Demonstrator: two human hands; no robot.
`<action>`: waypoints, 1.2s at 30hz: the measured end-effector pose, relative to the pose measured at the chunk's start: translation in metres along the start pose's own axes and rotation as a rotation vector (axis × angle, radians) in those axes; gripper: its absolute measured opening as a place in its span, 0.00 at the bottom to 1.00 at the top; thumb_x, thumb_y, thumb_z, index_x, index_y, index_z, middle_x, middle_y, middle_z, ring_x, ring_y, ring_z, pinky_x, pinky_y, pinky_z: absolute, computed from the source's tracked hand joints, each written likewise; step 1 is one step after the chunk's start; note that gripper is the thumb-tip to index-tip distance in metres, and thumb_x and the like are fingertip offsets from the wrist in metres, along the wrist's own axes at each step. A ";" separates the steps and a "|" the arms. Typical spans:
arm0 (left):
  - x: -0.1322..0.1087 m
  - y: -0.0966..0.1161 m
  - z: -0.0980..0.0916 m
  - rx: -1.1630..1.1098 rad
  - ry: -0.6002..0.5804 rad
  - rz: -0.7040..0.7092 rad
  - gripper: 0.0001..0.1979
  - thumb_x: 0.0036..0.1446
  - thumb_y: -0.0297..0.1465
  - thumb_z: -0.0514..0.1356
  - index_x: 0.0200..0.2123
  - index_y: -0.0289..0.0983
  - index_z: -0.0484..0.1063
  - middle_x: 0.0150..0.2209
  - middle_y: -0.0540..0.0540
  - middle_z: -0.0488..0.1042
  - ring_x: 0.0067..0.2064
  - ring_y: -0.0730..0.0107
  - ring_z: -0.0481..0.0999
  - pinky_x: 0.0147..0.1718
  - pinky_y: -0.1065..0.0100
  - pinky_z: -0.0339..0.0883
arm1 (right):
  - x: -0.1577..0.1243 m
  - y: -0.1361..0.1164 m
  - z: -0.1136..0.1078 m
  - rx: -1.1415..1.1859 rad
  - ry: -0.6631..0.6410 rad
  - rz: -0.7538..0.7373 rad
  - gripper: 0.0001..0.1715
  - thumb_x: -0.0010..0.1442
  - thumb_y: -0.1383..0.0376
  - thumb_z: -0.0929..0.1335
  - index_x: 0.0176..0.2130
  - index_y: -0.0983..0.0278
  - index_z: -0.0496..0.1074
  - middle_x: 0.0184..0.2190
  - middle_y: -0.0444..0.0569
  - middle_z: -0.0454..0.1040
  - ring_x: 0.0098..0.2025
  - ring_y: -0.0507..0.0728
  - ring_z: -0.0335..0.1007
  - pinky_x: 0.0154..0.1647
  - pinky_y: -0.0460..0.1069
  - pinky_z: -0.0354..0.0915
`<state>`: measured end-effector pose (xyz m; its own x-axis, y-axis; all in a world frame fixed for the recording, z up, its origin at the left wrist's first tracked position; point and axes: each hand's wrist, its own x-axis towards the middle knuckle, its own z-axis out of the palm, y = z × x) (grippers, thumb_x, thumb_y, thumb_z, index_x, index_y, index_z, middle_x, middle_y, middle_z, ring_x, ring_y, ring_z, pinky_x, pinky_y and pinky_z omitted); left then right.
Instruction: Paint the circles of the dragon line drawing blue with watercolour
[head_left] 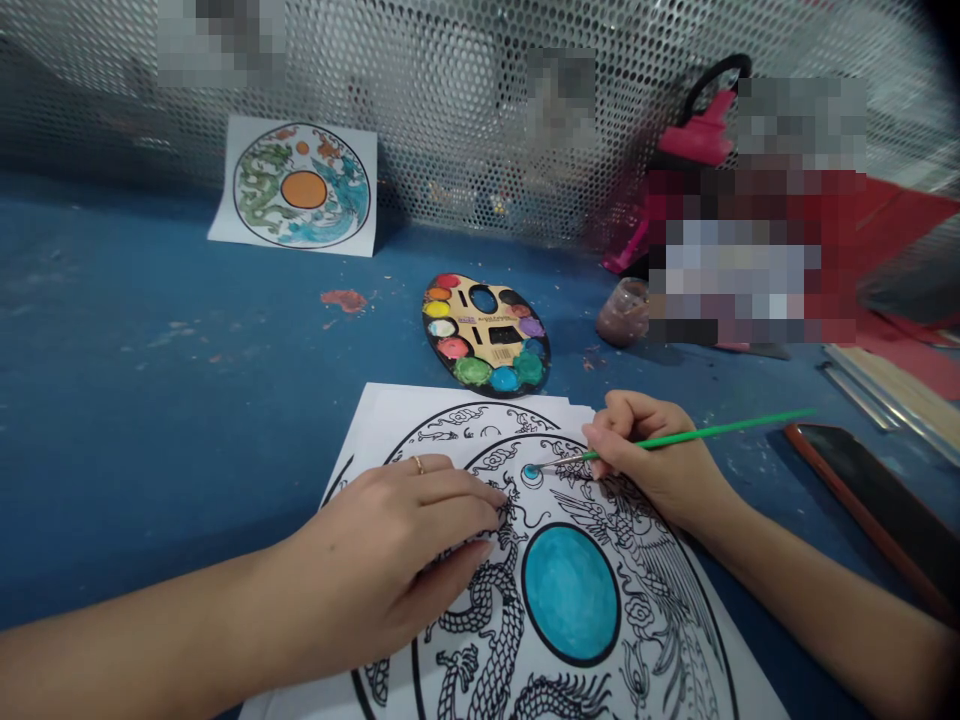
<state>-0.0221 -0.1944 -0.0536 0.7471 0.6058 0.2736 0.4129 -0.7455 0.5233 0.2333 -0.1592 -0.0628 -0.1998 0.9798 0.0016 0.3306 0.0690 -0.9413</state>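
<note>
The left hand (382, 560) lies open and relaxed on the white paper sheet (360, 430) and grasps nothing; a thin gold ring (417, 464) sits on one finger. The right hand (652, 465) is closed in a light pinch around a thin green paintbrush (705, 432), and the brush tip touches a small blue circle on the sheet. This sheet, printed with black dragon and bird lines and a large turquoise painted circle (570, 593), lies near the front edge of the blue desk (135, 330). It seems light and soft, so it can slide, and a flat palm on it should keep it in place. The brush seems light and thin, best held near the bristles. At the right is a flat dark device in an orange-brown case (862, 500). Farther, at the desk's middle, is an oval paint palette (486, 335), with a small glass jar (622, 312) beside it. At the back edge, a painted round picture on paper (300, 185) leans against a perforated metal wall (450, 100).
</note>
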 end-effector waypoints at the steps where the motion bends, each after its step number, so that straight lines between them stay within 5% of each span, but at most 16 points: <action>1: 0.000 0.000 0.000 0.000 0.002 0.000 0.11 0.61 0.26 0.52 0.42 0.36 0.73 0.43 0.45 0.76 0.41 0.67 0.74 0.41 0.65 0.70 | 0.000 0.000 0.000 -0.007 -0.006 0.000 0.21 0.55 0.64 0.68 0.20 0.62 0.53 0.17 0.40 0.66 0.19 0.48 0.65 0.19 0.43 0.58; 36: 0.000 -0.001 0.000 -0.012 -0.012 -0.006 0.11 0.61 0.26 0.52 0.43 0.36 0.73 0.43 0.47 0.76 0.41 0.66 0.73 0.41 0.63 0.70 | -0.001 -0.002 -0.005 0.026 -0.090 -0.024 0.19 0.52 0.64 0.71 0.21 0.63 0.58 0.21 0.43 0.70 0.23 0.48 0.62 0.22 0.44 0.57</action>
<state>-0.0226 -0.1942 -0.0541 0.7506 0.6070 0.2612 0.4110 -0.7383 0.5348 0.2371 -0.1597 -0.0594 -0.2895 0.9572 -0.0049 0.3005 0.0861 -0.9499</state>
